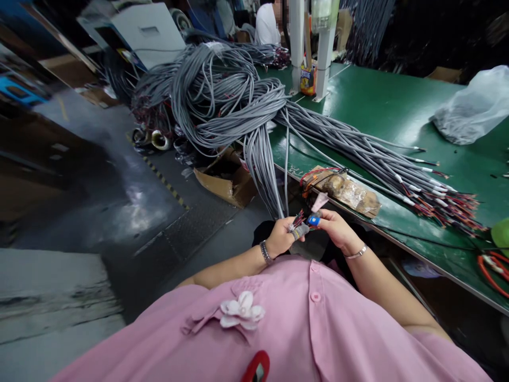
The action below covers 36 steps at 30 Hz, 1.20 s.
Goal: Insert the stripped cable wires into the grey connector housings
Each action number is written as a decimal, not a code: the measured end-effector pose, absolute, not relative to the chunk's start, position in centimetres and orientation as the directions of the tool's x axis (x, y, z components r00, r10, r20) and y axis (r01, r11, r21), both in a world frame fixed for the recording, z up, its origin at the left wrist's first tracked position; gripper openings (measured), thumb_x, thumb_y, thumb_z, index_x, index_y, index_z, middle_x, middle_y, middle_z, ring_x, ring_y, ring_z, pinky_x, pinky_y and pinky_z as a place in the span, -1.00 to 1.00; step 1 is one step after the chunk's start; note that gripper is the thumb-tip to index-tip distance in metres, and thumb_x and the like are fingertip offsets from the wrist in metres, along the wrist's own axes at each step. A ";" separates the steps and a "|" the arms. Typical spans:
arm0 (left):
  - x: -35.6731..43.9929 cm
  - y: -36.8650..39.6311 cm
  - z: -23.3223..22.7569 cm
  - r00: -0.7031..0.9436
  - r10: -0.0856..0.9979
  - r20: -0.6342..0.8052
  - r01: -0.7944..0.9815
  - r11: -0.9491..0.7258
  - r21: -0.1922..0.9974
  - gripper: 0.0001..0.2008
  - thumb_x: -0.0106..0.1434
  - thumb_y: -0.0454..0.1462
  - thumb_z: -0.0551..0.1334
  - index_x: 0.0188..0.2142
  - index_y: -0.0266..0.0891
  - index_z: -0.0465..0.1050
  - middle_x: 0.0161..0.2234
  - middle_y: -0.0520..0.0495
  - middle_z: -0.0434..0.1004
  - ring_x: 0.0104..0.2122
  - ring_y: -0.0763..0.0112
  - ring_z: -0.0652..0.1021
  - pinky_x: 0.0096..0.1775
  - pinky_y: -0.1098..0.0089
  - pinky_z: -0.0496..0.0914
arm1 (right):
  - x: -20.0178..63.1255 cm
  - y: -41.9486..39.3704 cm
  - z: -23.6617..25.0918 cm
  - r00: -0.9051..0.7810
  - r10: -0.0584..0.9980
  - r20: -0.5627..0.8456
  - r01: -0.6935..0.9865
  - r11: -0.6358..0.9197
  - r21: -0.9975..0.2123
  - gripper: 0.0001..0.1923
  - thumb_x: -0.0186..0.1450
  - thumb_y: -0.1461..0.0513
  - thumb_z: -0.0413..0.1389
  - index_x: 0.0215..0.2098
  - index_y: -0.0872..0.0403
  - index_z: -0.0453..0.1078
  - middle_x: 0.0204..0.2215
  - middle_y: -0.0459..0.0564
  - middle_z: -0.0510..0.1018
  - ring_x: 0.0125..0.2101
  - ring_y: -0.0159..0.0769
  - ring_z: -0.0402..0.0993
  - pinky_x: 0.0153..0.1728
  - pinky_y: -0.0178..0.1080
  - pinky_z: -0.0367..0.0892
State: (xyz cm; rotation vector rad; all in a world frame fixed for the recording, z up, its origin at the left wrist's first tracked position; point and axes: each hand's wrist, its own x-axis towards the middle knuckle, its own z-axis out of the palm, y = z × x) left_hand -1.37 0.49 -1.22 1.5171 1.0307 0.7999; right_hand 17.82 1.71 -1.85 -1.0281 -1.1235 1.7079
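Note:
My left hand (280, 237) is closed around the wire ends of a grey cable bundle (264, 172) that hangs down over the table edge. Thin red and dark wires (299, 217) stick out of its grip, and a grey covering wraps one finger. Close by on the right, my right hand (336, 228) pinches at the same wire ends, with something blue (314, 220) on its thumb. Exactly what its fingertips hold is too small to make out. Just beyond the hands, a tape-wrapped wooden block (350, 191) lies at the table's edge.
Big coils of grey cable (222, 95) are heaped at the left end of the green table (382, 101). A long cable bundle (358, 148) with stripped ends lies across it. A plastic bag (473, 109) rests at right; a cardboard box (226, 180) stands below. Another person (267, 24) is behind.

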 end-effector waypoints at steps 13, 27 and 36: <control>-1.5 1.3 -1.6 0.356 0.930 -0.094 0.092 0.065 0.994 -0.64 0.15 -0.06 0.27 -0.55 -0.34 0.47 -0.61 -0.06 0.48 -0.62 0.54 0.37 -0.52 0.49 0.23 | 17.3 0.4 -2.3 -0.217 0.963 -0.158 -0.162 -0.196 -0.967 -0.70 0.17 0.03 0.24 -0.23 0.04 0.48 -0.36 -0.05 0.55 -0.40 -0.36 0.42 -0.33 -0.26 0.34; -1.7 0.9 -1.9 0.342 0.938 -0.049 0.085 0.021 0.996 -0.65 0.12 -0.07 0.31 -0.55 -0.34 0.49 -0.60 -0.06 0.50 -0.59 0.52 0.41 -0.47 0.48 0.27 | 15.2 0.2 -1.9 -0.111 0.991 -0.081 -0.188 -0.101 -0.977 -0.77 0.12 0.08 0.28 -0.41 0.08 0.48 -0.54 -0.11 0.48 -0.53 -0.41 0.30 -0.45 -0.29 0.25; -1.0 0.8 -2.8 0.166 0.982 -0.089 -0.115 0.109 0.987 -0.64 0.09 -0.05 0.32 -0.56 -0.32 0.45 -0.65 -0.04 0.45 -0.64 0.53 0.38 -0.54 0.47 0.22 | 15.2 0.0 -2.3 -0.139 0.978 -0.153 -0.324 -0.191 -0.927 -0.77 0.11 0.10 0.30 -0.39 0.06 0.44 -0.53 -0.14 0.46 -0.53 -0.43 0.32 -0.43 -0.31 0.27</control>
